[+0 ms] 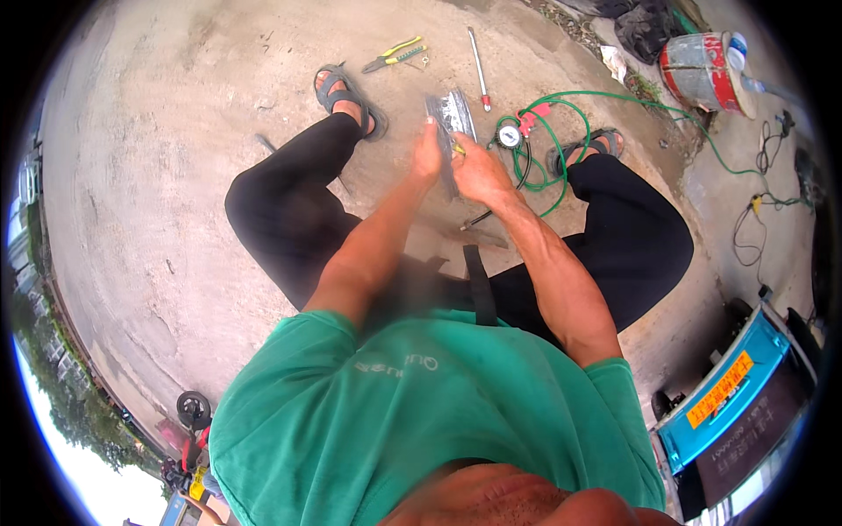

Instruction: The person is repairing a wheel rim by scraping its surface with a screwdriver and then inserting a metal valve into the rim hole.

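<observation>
My left hand (pixel 426 153) grips the left edge of a flat, dark grey object (pixel 450 110) with white markings, blurred and too unclear to name. My right hand (pixel 481 175) holds its right side, with a small yellow item (pixel 459 148) showing at my fingers. Just right of them a pressure gauge (pixel 509 135) with a red fitting lies among loops of green hose (pixel 592 93). Beyond my hands, yellow-handled pliers (pixel 405 56) and a long metal tool (pixel 478 68) with a red end lie on the concrete ground (pixel 193 131).
A red-striped barrel (pixel 702 74), dark bags (pixel 640 31) and cables (pixel 756 228) are at the right. A blue sign board (pixel 675 447) stands at the lower right. A red two-wheeler (pixel 193 447) and part of another person's arm (pixel 200 507) show at the lower left.
</observation>
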A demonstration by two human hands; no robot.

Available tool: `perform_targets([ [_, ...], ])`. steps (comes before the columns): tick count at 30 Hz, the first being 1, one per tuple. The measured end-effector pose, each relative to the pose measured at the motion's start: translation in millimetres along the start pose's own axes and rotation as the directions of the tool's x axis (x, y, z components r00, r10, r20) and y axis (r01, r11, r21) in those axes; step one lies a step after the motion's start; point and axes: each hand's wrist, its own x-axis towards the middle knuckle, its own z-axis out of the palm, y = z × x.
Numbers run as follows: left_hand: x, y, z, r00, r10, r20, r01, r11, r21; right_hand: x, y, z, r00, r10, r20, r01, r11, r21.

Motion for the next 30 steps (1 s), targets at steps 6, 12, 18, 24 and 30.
perform_targets([
  [6, -7.5, 13.0, -0.1, 0.998, -0.041, 0.048, 0.043, 0.999, -0.033, -27.5, 13.7, -3.4, 0.998, -0.020, 0.053, 0.018, 0.999, 0.031],
  [12, 5.2, 32.2, 8.5, 0.992, -0.129, 0.009, 0.129, 0.991, -0.018, -28.8, 18.9, -6.3, 0.999, -0.050, -0.004, 0.050, 0.995, 0.091],
  [18, 12.0, 44.3, 1.6, 0.993, -0.046, 0.112, 0.066, 0.982, -0.179, -42.2, 14.3, -16.2, 0.999, 0.019, -0.038, -0.010, 0.973, 0.232],
  [24, -7.3, 49.2, 0.0, 0.961, -0.274, 0.049, 0.278, 0.949, -0.151, -46.6, 20.4, 5.3, 0.986, -0.049, -0.162, 0.098, 0.946, 0.310],
  [30, -0.7, 14.3, -0.1, 0.970, -0.243, -0.010, 0.240, 0.964, -0.111, -52.8, 17.5, 7.9, 0.997, 0.073, -0.029, -0.060, 0.948, 0.312],
])
